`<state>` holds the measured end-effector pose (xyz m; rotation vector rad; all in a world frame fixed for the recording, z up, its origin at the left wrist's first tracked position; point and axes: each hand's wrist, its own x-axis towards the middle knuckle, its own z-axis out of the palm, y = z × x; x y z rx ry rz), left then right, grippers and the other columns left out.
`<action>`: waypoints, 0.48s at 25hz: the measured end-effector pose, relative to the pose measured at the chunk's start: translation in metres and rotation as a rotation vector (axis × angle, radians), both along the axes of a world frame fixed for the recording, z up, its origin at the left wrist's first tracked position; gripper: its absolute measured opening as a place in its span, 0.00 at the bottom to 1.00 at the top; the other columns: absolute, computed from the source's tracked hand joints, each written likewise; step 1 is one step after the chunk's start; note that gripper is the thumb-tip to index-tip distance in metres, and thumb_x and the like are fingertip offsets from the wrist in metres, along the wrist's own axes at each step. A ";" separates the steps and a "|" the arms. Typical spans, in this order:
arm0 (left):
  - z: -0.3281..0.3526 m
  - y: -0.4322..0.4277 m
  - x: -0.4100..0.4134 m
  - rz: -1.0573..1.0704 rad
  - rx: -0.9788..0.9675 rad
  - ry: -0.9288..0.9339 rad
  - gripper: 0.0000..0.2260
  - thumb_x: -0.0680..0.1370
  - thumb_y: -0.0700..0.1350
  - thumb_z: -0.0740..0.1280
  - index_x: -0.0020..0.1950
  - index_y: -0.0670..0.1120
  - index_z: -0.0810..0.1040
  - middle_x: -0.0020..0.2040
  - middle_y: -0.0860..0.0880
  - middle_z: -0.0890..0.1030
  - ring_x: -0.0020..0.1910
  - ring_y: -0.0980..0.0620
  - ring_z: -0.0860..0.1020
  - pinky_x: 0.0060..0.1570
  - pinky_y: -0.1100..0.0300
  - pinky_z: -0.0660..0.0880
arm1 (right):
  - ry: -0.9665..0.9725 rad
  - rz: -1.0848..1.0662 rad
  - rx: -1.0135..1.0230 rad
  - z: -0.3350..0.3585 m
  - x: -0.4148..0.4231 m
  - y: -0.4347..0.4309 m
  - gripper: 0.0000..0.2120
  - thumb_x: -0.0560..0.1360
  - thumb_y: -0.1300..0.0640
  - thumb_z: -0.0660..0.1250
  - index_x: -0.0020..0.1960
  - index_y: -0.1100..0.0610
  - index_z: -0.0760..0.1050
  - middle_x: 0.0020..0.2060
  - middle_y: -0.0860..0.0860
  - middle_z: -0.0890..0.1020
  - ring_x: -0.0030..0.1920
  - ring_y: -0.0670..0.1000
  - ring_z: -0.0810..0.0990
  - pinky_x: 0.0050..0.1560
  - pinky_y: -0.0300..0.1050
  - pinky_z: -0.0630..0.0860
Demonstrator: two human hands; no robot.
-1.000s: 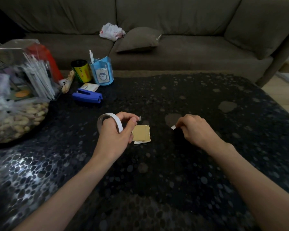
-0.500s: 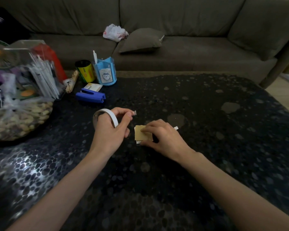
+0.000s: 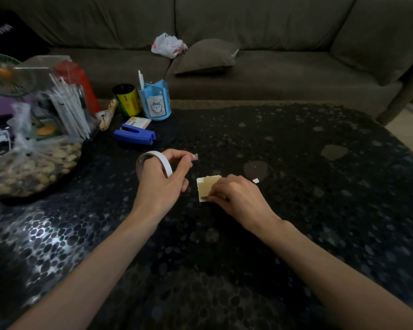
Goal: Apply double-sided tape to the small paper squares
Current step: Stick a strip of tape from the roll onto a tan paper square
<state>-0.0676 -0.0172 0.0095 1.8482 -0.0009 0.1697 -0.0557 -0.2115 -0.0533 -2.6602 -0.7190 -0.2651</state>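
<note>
A small stack of tan paper squares (image 3: 206, 185) lies on the dark pebble-patterned table (image 3: 296, 210) in front of me. My right hand (image 3: 239, 198) lies over the stack's right side, its fingers pinching the near edge of the squares. My left hand (image 3: 163, 184) hovers just left of the stack. The white roll of double-sided tape (image 3: 153, 163) hangs around its fingers, and its thumb and forefinger pinch a small cut piece of tape (image 3: 195, 156). A tiny white scrap (image 3: 255, 180) lies on the table right of the stack.
A blue stapler (image 3: 135, 136), a blue pen holder (image 3: 155, 101), a yellow can (image 3: 126, 100) and a small card stand at the back left. A bag of nuts (image 3: 26, 167) and a clear box of straws (image 3: 65, 108) sit at the far left. A couch (image 3: 272, 55) runs behind the table.
My right hand moved left from beside the white scrap onto the paper stack and now pinches its near edge. The scrap stays on the table. My left hand holds steady.
</note>
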 end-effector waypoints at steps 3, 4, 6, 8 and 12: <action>0.000 0.001 -0.001 0.003 0.007 0.000 0.06 0.83 0.45 0.67 0.56 0.47 0.83 0.47 0.50 0.84 0.27 0.59 0.75 0.28 0.68 0.71 | -0.103 -0.004 0.015 0.004 -0.007 -0.005 0.07 0.80 0.53 0.71 0.55 0.53 0.85 0.53 0.48 0.86 0.54 0.50 0.81 0.56 0.50 0.80; 0.000 0.001 -0.001 0.005 0.011 -0.002 0.06 0.83 0.45 0.67 0.56 0.47 0.83 0.47 0.50 0.84 0.27 0.59 0.75 0.27 0.68 0.71 | -0.155 -0.010 0.028 0.007 -0.010 -0.008 0.06 0.79 0.55 0.72 0.54 0.53 0.85 0.53 0.48 0.86 0.53 0.50 0.82 0.54 0.50 0.81; 0.001 0.002 -0.002 0.006 0.016 -0.003 0.06 0.83 0.45 0.67 0.56 0.47 0.83 0.47 0.50 0.84 0.27 0.60 0.75 0.28 0.68 0.71 | -0.168 0.007 0.069 0.014 -0.015 -0.015 0.06 0.78 0.54 0.73 0.54 0.52 0.86 0.53 0.47 0.84 0.52 0.48 0.81 0.51 0.49 0.81; 0.002 0.003 -0.004 -0.007 0.020 0.001 0.06 0.83 0.45 0.67 0.56 0.47 0.83 0.47 0.51 0.84 0.27 0.60 0.75 0.28 0.68 0.71 | -0.031 0.080 0.112 0.022 -0.023 -0.021 0.07 0.77 0.52 0.74 0.54 0.49 0.87 0.52 0.46 0.83 0.52 0.45 0.79 0.52 0.45 0.79; 0.001 0.003 -0.012 -0.087 0.080 0.099 0.06 0.83 0.45 0.68 0.57 0.49 0.83 0.48 0.51 0.84 0.29 0.59 0.76 0.28 0.69 0.71 | 0.264 0.204 -0.104 0.021 -0.029 -0.026 0.07 0.78 0.48 0.74 0.55 0.45 0.86 0.56 0.42 0.82 0.56 0.40 0.73 0.58 0.42 0.75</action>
